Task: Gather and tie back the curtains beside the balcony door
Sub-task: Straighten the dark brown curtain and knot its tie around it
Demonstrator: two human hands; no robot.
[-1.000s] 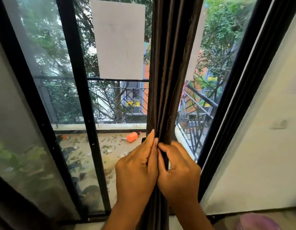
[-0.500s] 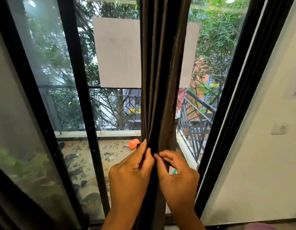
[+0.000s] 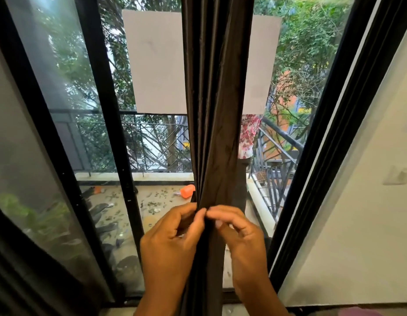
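A dark brown curtain hangs gathered into a narrow bundle down the middle of the glass balcony door. My left hand pinches the folds from the left with thumb and fingers. My right hand pinches them from the right, fingertips meeting the left hand's at the front of the bundle. No tie-back band is visible; the lower curtain runs down between my forearms.
Black door frames stand at left and right. A white wall with a switch plate lies on the right. Outside are a balcony railing, an orange object and scattered leaves. Two pale sheets cover the glass.
Both hands have loosened from a flat clasp around the bundle to a fingertip pinch at its front. The view has tilted upward slightly.
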